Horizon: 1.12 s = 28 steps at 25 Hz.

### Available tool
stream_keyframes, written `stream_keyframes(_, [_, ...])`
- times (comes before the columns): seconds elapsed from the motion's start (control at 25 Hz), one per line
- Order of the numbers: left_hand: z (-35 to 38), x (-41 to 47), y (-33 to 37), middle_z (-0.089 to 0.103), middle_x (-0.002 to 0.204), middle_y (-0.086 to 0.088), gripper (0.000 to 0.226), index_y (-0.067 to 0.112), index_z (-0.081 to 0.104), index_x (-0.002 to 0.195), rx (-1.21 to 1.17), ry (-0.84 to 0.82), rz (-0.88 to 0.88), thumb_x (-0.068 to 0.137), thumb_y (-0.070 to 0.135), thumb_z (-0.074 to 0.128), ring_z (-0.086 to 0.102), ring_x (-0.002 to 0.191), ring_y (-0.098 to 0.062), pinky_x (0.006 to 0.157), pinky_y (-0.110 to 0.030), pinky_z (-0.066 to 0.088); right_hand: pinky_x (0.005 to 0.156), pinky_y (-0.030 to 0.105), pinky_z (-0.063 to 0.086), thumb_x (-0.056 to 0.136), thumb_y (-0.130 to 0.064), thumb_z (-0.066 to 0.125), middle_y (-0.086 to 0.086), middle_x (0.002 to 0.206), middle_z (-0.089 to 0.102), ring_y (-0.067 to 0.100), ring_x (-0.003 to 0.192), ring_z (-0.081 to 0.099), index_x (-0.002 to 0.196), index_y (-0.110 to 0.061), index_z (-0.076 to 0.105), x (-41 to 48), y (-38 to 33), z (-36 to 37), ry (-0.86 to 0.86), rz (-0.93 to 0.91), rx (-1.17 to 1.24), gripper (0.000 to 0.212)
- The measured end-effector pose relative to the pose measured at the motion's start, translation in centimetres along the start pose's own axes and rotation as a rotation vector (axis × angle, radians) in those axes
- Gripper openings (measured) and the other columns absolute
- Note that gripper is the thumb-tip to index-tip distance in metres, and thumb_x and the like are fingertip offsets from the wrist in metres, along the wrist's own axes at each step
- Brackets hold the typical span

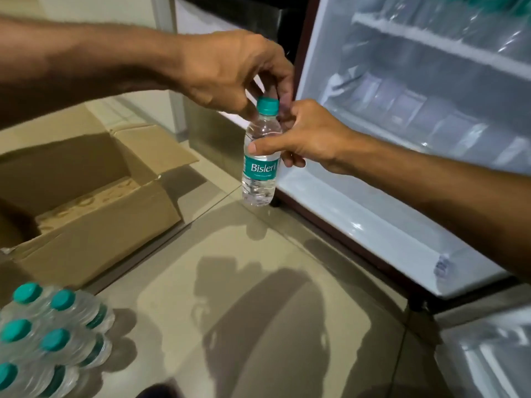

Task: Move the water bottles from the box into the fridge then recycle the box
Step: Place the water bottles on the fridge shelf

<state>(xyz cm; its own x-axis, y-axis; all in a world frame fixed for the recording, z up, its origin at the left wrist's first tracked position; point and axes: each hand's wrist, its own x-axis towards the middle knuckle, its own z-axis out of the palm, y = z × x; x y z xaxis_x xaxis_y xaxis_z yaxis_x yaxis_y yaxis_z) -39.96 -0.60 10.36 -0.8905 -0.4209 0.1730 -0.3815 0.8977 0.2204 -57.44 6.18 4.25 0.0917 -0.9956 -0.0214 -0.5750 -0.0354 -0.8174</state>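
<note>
A small clear water bottle (261, 165) with a teal cap and teal label hangs upright in mid-air in front of the open fridge (402, 116). My left hand (230, 73) pinches it at the cap from above. My right hand (304, 136) grips its upper body from the right, thumb across the front. The brown cardboard box (94, 196) stands open on the floor to the left, and the part of its inside that I can see holds no bottles. A shrink-wrapped pack of several teal-capped bottles (51, 337) lies at the bottom left.
The fridge's white shelves (431, 41) hold clear bottles higher up. Its lower ledge (359, 222) runs diagonally to the right. The fridge door (488, 357) shows at the bottom right. Beige floor tiles (244, 297) lie between the box and the fridge.
</note>
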Motion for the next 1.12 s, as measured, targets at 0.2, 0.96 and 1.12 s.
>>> stream_keyframes(0.2, [-1.8,4.9,0.6,0.067,0.111,0.001,0.044,0.016,0.065,0.115,-0.182,0.265,-0.020,0.080,-0.010,0.059,0.065,0.103,-0.012,0.087,-0.031,0.054,0.045,0.024,0.043,0.073,-0.031,0.088,-0.002,0.073,0.071,0.007,0.048,0.056,0.099,-0.016,0.067,-0.9,-1.9,-6.2,0.207,-0.024,-0.124,0.036])
stream_keyframes(0.96, [3.8,25.7,9.4,0.018,0.163,-0.006,0.074,0.016,0.021,0.156,0.040,0.174,0.122,0.097,0.054,0.046,0.023,0.147,-0.024,0.119,-0.037,0.023,0.060,0.022,0.041,0.078,-0.031,0.080,-0.005,0.092,0.062,0.016,0.076,0.056,0.119,-0.019,0.055,-6.3,-8.9,-26.6,1.272,-0.315,-0.778,0.049])
stream_keyframes(1.12, [6.4,26.7,10.3,0.010,0.164,-0.004,0.077,0.019,0.013,0.157,0.180,0.137,0.112,0.097,0.060,0.037,0.013,0.150,-0.022,0.121,-0.041,0.011,0.074,0.033,0.050,0.084,-0.023,0.080,0.006,0.108,0.066,0.023,0.100,0.058,0.125,-0.016,0.056,-4.6,-6.5,-29.0,1.332,-0.297,-0.935,0.048])
